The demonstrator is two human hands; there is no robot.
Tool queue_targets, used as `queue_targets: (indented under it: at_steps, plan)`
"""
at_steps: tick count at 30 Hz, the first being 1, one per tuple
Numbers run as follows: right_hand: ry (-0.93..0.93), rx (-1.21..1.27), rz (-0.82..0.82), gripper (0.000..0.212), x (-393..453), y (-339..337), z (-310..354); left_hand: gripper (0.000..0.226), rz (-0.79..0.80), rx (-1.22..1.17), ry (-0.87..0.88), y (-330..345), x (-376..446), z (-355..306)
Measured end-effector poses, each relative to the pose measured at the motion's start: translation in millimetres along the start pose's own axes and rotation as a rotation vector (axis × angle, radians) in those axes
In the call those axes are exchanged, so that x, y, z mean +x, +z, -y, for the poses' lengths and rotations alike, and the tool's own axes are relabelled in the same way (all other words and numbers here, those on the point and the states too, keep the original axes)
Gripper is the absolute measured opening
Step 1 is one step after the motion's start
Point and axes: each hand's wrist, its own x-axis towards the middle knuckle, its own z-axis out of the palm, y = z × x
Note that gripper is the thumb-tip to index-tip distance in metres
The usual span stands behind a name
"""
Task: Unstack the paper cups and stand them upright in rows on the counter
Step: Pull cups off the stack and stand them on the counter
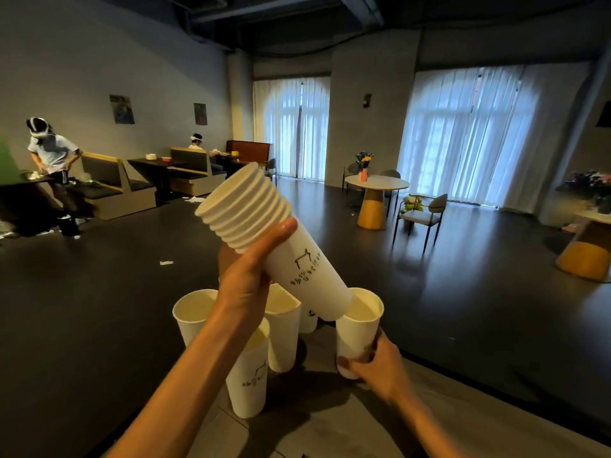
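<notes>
While the left hand [246,279] gripped the stack of paper cups [264,233] in the middle of the frame, its fingers were curled around the stack's side. The stack was tilted, with its open rims pointing to the upper left and its bottom end pointing down to the right. That bottom end sat just at the mouth of a single cup [358,328]. The right hand [377,365] held this cup near its base, low and right of the middle. Four more white cups [195,314] stood upright on the gray counter [330,421] at the bottom of the frame, close together. One of them was mostly hidden behind the stack. Beyond the counter lay a dark floor, and a round table [377,184] stood at the right.
</notes>
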Motion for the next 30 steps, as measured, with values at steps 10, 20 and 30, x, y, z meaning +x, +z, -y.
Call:
queue_targets:
  at_steps: [10,20,30]
  plan:
    - [-0.055,-0.010,-0.061,0.088,57.5,15.8,-17.2,0.096,-0.106,-0.020,0.009,-37.4,28.1,15.6]
    - [0.035,-0.027,-0.044,0.097,44.1,7.3,-24.6,0.097,-0.026,-0.025,-0.048,-19.8,16.7,23.9]
    - [0.220,0.704,0.450,0.087,-29.2,-64.5,37.9,0.085,0.185,-0.066,-0.442,43.2,-32.3,50.9]
